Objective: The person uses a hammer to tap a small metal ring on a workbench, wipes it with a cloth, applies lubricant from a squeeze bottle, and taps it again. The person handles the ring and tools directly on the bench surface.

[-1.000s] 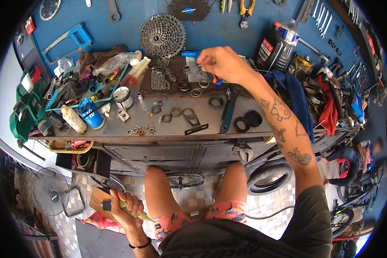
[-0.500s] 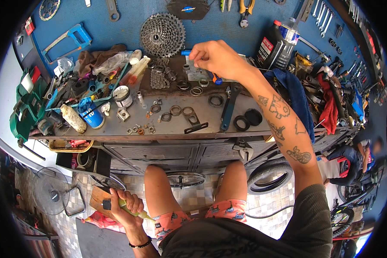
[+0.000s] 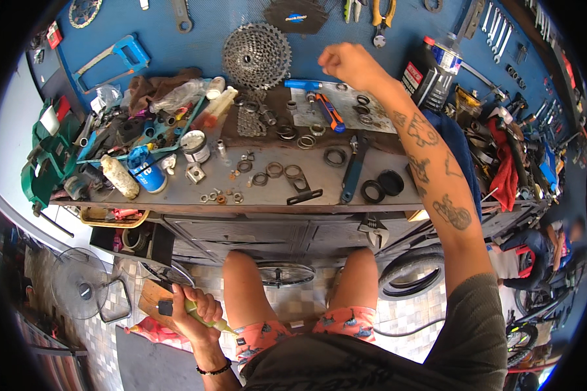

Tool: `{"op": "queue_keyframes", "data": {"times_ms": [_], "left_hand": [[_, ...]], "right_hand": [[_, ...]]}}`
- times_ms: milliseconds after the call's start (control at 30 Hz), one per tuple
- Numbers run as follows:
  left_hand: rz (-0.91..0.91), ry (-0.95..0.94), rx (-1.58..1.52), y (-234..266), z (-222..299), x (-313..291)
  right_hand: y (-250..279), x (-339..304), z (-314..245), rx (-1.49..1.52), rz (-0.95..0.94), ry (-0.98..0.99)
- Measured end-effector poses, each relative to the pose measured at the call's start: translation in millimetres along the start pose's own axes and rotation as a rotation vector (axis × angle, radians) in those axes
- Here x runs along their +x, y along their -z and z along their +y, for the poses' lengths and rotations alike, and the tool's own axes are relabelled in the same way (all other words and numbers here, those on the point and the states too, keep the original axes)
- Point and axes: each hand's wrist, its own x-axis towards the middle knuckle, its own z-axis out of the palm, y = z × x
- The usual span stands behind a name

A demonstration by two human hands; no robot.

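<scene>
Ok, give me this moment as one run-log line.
left hand: holds green bottle | right hand: above bench, contents unclear | on bench: wrench, blue-orange tool

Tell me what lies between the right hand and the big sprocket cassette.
In the head view, no object shows between the right hand and the sprocket cassette, just a bare stretch of blue wall board.

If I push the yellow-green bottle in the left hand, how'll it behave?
The yellow-green bottle likely gives when pressed: it looks like plastic. It's probably light, since the left hand alone holds it. Laid down and nudged, it may roll, as its body looks rounded.
</scene>
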Motion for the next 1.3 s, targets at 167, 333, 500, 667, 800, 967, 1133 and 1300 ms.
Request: {"op": "queue_keyframes", "data": {"times_ms": [167, 333, 500, 667, 800, 967, 1133, 1300], "left_hand": [[0.004, 0.022, -0.008, 1, 3, -7], [0.079, 0.022, 0.027, 5, 3, -11], [0.071, 0.056, 0.032, 0, -3, -7], [-0.016, 0.039, 0.045, -11, -4, -11], [-0.014, 0.059, 0.026, -29, -2, -11], [-0.16, -0.125, -0.022, -76, 8, 2], [-0.547, -0.28, -0.171, -143, 29, 10], [-0.803, -0.296, -0.114, -203, 16, 2]], "right_hand": [[-54, 14, 71, -0.405, -0.097, -0.235], [-79, 20, 103, -0.414, -0.173, -0.249], [-79, 19, 103, -0.328, -0.125, -0.255], [-57, 0, 76, -0.309, -0.007, -0.172], [-10, -29, 30, 0.283, 0.134, -0.248], [9, -163, -68, 1.528, 0.208, -0.143], [-48, -304, -172, 2.086, 0.049, -0.369], [-79, -350, -205, 2.221, 0.046, -0.447]]}}
